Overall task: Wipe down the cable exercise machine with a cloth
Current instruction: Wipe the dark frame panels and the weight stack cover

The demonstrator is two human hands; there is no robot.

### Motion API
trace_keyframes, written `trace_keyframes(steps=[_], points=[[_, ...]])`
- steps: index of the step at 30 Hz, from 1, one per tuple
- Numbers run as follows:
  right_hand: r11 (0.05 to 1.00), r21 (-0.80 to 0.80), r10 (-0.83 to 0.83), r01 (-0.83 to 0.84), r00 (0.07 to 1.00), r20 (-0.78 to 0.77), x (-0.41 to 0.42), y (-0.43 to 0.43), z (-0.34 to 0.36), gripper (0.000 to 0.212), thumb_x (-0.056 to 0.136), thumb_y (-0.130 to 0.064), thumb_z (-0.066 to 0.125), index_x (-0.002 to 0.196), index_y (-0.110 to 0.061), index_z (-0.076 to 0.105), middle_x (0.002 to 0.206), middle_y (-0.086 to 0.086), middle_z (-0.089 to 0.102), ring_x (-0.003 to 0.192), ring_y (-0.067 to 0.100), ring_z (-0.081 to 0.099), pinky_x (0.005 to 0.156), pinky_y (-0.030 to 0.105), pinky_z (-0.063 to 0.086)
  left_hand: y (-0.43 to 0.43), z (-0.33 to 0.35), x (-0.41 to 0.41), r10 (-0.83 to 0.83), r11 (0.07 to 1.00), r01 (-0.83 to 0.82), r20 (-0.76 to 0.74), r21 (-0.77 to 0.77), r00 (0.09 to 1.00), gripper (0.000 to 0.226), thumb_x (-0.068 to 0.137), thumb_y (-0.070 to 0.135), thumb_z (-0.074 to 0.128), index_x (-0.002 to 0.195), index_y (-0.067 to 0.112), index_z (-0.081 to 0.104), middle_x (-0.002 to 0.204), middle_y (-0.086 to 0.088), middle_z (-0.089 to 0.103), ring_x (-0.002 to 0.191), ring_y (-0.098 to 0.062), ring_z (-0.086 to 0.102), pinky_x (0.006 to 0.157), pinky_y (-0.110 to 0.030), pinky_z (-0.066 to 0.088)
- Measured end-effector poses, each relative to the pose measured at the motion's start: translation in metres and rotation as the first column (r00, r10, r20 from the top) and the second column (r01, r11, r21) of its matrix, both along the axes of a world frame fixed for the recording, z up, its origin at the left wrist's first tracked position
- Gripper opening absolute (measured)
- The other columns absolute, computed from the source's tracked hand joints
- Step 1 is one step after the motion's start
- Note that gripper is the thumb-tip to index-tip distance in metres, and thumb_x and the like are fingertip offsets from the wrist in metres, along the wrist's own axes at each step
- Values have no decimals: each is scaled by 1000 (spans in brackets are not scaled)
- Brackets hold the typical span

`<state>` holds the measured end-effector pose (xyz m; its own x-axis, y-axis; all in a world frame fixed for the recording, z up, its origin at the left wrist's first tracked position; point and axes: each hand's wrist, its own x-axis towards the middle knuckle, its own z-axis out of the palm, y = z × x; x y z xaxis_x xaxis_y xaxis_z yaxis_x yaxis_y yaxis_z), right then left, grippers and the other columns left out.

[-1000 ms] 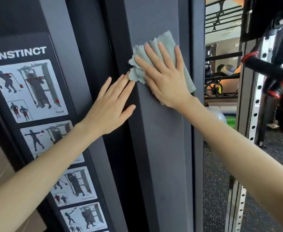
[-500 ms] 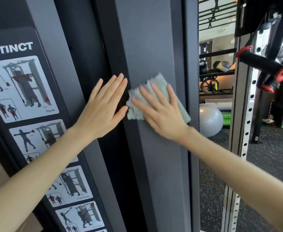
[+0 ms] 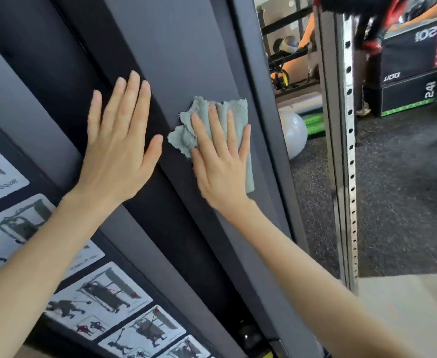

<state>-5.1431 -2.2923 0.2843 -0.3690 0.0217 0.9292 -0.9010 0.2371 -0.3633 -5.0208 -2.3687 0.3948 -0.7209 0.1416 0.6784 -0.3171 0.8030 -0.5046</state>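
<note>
At frame centre, my flat right hand (image 3: 221, 161) pressed the cloth (image 3: 222, 117) to the panel (image 3: 186, 55); left hand (image 3: 116, 148) open, bracing. Firm, overlapping strokes seemed best.

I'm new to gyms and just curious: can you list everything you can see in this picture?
cloth: one, grey-green, pressed flat on the machine's panel under the right hand
panel: one, dark grey, upright, middle of view
exercise charts: several, white with figures, lower left on the machine
post with holes: one, silver, upright, right of the machine
ball: one, grey, on the floor behind the panel
boxes: stacked, black with numbers, upper right
floor: dark speckled, right side
left hand: open, flat on the machine, empty
right hand: open, flat on the cloth
</note>
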Motion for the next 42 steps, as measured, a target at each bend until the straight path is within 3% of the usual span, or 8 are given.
trace_keyframes(steps=[4,10,14,19,28,32,37,42], points=[[986,-168,63,-3,933,355,28,-16,-11,48,100,-25,30,148,-17,32,156,12,27,146,31,14,115,60,8,-5,-12,-1,-65,988,80,109,-134,992,64,98,31,32,152,3,12,160,-17,10,148,-30,7,118,-40,-8],[955,-292,87,44,903,420,27,-22,35,57,97,-33,16,148,-14,33,156,11,25,146,29,13,117,52,5,-13,-19,-6,-186,972,202,132,-119,974,63,97,26,33,152,1,14,160,-17,11,148,-31,6,116,-36,-12],[948,-318,124,32,881,458,46,-30,-40,52,99,-28,24,149,-14,31,157,10,23,147,28,11,119,47,3,-11,-29,-6,-217,967,234,152,-102,964,62,98,26,33,151,0,16,160,-17,12,148,-32,6,117,-42,-9],[940,-339,206,28,747,632,58,-32,-128,53,99,-29,19,151,-16,23,159,8,13,148,24,2,118,52,1,-10,-64,-8,-212,953,258,256,-160,943,62,97,28,33,151,1,19,159,-18,16,147,-33,9,117,-49,-4],[936,-350,146,26,878,456,38,-28,-39,53,99,-29,23,148,-11,32,157,13,23,146,32,10,117,52,2,-14,-79,-10,-196,954,236,213,-183,957,63,101,31,34,153,5,11,160,-20,6,148,-35,1,116,-51,-7],[925,-376,159,47,851,500,40,-28,-95,51,100,-27,25,148,-11,31,157,13,23,147,29,11,118,49,4,-12,-90,-13,-179,940,236,233,-245,956,63,102,32,34,153,4,11,160,-19,7,148,-35,3,116,-50,-10],[915,-398,225,64,738,636,52,-27,-198,50,101,-23,24,150,-10,24,158,13,17,147,24,3,120,44,0,-8,-140,-17,-179,861,351,426,-369,887,60,102,31,31,152,2,16,159,-17,17,146,-33,15,117,-48,-7],[909,-406,222,95,714,664,48,-29,-209,49,102,-20,25,148,-3,26,157,20,19,147,31,6,118,51,4,-13,-176,-16,-180,841,408,527,-356,831,58,101,28,31,151,1,20,158,-16,21,145,-32,20,117,-50,-5]])
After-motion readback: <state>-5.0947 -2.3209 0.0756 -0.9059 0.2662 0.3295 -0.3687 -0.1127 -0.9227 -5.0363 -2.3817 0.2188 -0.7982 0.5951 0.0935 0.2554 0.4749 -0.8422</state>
